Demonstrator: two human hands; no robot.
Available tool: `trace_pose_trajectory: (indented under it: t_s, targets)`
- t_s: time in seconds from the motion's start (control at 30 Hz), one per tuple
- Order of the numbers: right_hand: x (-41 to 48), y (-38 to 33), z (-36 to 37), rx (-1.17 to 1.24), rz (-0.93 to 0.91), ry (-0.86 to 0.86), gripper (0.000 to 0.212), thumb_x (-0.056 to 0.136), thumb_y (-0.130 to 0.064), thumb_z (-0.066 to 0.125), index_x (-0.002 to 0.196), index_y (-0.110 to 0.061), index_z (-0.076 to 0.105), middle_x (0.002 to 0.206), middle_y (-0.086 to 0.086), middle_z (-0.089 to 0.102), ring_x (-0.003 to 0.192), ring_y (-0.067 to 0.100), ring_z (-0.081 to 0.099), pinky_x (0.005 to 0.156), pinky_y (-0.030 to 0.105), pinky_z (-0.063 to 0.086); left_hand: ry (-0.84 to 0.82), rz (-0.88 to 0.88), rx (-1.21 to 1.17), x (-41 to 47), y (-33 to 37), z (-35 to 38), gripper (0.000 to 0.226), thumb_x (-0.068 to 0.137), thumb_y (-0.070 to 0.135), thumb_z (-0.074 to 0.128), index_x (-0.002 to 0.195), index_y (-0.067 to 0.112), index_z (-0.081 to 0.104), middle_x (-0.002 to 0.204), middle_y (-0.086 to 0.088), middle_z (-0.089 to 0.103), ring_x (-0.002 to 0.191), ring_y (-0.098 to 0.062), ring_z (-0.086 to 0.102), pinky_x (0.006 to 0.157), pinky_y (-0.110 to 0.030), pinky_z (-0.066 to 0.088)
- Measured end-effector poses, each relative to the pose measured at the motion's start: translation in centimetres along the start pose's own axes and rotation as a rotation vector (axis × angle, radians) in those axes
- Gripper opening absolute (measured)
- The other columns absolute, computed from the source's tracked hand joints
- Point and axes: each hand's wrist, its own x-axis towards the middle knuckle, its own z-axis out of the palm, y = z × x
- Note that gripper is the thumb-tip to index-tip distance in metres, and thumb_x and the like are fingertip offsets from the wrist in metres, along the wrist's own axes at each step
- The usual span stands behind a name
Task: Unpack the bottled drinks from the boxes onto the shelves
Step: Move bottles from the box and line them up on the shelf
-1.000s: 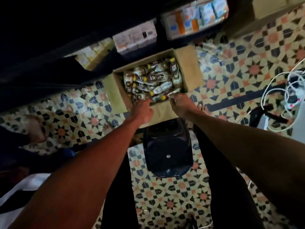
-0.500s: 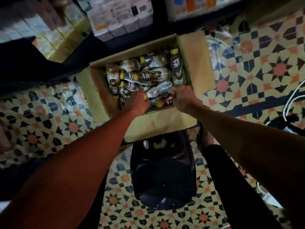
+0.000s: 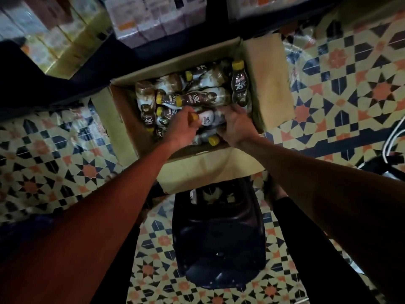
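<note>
An open cardboard box (image 3: 270,82) sits on the patterned floor, filled with several brown bottled drinks with yellow caps (image 3: 202,96). One bottle (image 3: 238,84) stands against the right wall. My left hand (image 3: 183,128) grips the capped neck end of a lying bottle (image 3: 207,119). My right hand (image 3: 235,125) lies over the other end of that bottle, its fingers curled down among the drinks; what they grasp is hidden.
Dark shelves (image 3: 65,69) with stacked cartons (image 3: 153,18) run along the top. A dark plastic stool (image 3: 219,238) stands just below the box. Cables (image 3: 394,137) lie at the right edge.
Both hands have moved deeper into the box from its near edge. My left hand has taken hold of a bottle's cap end, and the view has drawn closer.
</note>
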Motion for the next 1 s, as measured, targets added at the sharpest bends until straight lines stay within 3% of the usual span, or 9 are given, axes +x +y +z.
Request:
trace_pose_trajectory:
  t_s: [0.13, 0.37, 0.43, 0.53, 0.63, 0.7, 0.8, 0.9, 1.0]
  targets:
    - [0.8, -1.1, -0.1, -0.048, -0.052, 0.004, 0.085, 0.086, -0.027, 0.077, 0.157, -0.024, 0.031, 0.159, 0.013, 0.029, 0.147, 0.033, 0.027, 0.117, 0.052, 0.033, -0.062, 0.027, -0.155, -0.4, -0.1, -3.3, 0.013, 0.099, 0.025, 0.06, 0.11, 0.025, 0.054, 0.111, -0.005, 0.066, 0.095, -0.019, 0.07, 0.088, -0.05, 0.058]
    - [1.8, -1.1, -0.6, 0.216, -0.113, 0.02, 0.079, 0.077, -0.024, 0.085, 0.143, -0.019, 0.042, 0.131, 0.011, 0.063, 0.119, 0.029, 0.061, 0.098, 0.049, 0.053, -0.192, 0.053, -0.276, 0.2, 2.1, -7.6, 0.029, 0.094, 0.018, 0.067, 0.122, 0.011, 0.061, 0.116, -0.008, 0.068, 0.092, -0.02, 0.074, 0.085, -0.033, 0.06]
    - [1.8, -0.7, -1.5, 0.231, -0.089, -0.036, 0.076, 0.08, -0.025, 0.084, 0.141, -0.015, 0.041, 0.128, 0.01, 0.065, 0.114, 0.025, 0.064, 0.094, 0.035, 0.055, -0.224, -0.02, -0.387, 0.5, 2.5, -7.3, 0.032, 0.094, 0.033, 0.067, 0.119, 0.015, 0.062, 0.113, -0.009, 0.071, 0.096, -0.022, 0.073, 0.086, -0.037, 0.059]
    - [1.9, 0.3, -2.5, 0.37, 0.028, -0.011, 0.061, 0.086, -0.026, 0.079, 0.134, -0.012, 0.045, 0.119, 0.003, 0.064, 0.096, 0.015, 0.063, 0.062, 0.003, 0.044, -0.219, -0.314, -0.682, 0.8, 3.0, -5.7, 0.054, 0.097, 0.059, 0.046, 0.116, 0.009, 0.056, 0.116, -0.016, 0.067, 0.104, -0.028, 0.068, 0.089, -0.04, 0.056]
    - [1.5, 1.2, -3.0, 0.513, 0.163, 0.057, 0.057, 0.087, -0.026, 0.078, 0.132, -0.011, 0.047, 0.113, -0.001, 0.061, 0.083, 0.005, 0.059, 0.049, -0.001, 0.038, -0.178, -0.517, -0.745, 1.8, 2.9, -3.2, 0.073, 0.095, 0.067, 0.042, 0.14, 0.009, 0.046, 0.125, -0.019, 0.061, 0.107, -0.031, 0.064, 0.097, -0.043, 0.053]
    - [1.3, 1.8, -3.1, 0.57, 0.204, 0.044, 0.058, 0.085, -0.025, 0.08, 0.131, -0.013, 0.048, 0.116, 0.001, 0.063, 0.091, 0.012, 0.062, 0.052, 0.005, 0.045, -0.127, -0.565, -0.842, 2.7, 3.8, -1.8, 0.072, 0.094, 0.063, 0.051, 0.147, 0.016, 0.039, 0.139, -0.019, 0.052, 0.112, -0.03, 0.06, 0.098, -0.041, 0.053]
    - [1.3, 2.2, -3.1, 0.549, 0.221, 0.009, 0.057, 0.082, -0.027, 0.083, 0.127, -0.016, 0.05, 0.113, -0.003, 0.063, 0.099, 0.015, 0.061, 0.065, 0.015, 0.049, -0.02, -0.663, -1.048, 4.4, 5.9, -0.7, 0.049, 0.099, 0.051, 0.052, 0.125, 0.009, 0.053, 0.124, -0.018, 0.059, 0.101, -0.027, 0.061, 0.081, -0.034, 0.053]
    - [0.9, 2.3, -2.7, 0.549, 0.231, -0.006, 0.07, 0.079, -0.031, 0.084, 0.137, -0.016, 0.047, 0.122, -0.003, 0.062, 0.11, 0.017, 0.059, 0.089, 0.03, 0.05, -0.007, -0.611, -1.06, 5.7, 6.6, 0.2, 0.045, 0.107, 0.037, 0.038, 0.134, 0.004, 0.052, 0.137, -0.021, 0.056, 0.124, -0.032, 0.057, 0.075, -0.035, 0.051]
    - [0.0, 2.0, -2.5, 0.563, 0.267, -0.001, 0.072, 0.082, -0.033, 0.081, 0.141, -0.015, 0.044, 0.122, -0.002, 0.059, 0.108, 0.017, 0.057, 0.086, 0.029, 0.044, 0.087, -0.605, -1.09, 5.1, 5.7, 0.3, 0.021, 0.099, 0.029, 0.058, 0.104, 0.008, 0.06, 0.103, -0.015, 0.067, 0.093, -0.025, 0.065, 0.071, -0.033, 0.057]
